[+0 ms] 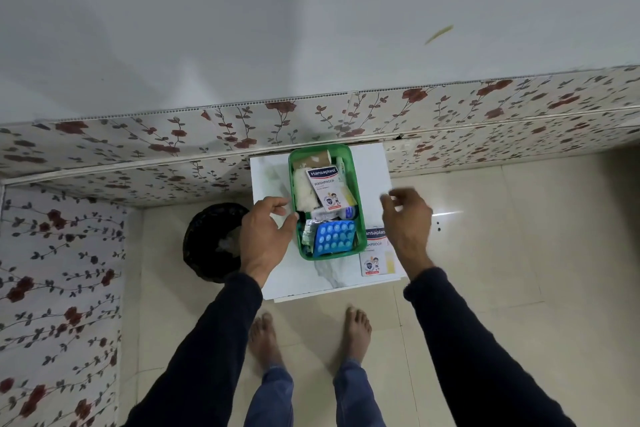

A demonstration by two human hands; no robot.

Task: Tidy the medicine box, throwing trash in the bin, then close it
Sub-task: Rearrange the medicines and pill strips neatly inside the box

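A green medicine box [361, 218] stands open on a small white table [270, 177]. Inside lie a Hansaplast plaster packet [325, 189], a blue blister pack [335, 237], white cotton [303, 194], a brown bandage roll [313, 159] and silver foil strips [307, 236]. A second Hansaplast packet [374, 253] lies on the table to the right of the box. My left hand [265, 236] hovers at the box's left wall, fingers apart and empty. My right hand [408, 222] hangs to the right of the box above the second packet, fingers loosely curled, holding nothing that I can see.
A dark round bin [207, 243] with a clear wrapper inside stands on the tiled floor left of the table. A floral-papered wall runs behind the table and down the left side. My bare feet [356, 333] stand just in front of the table.
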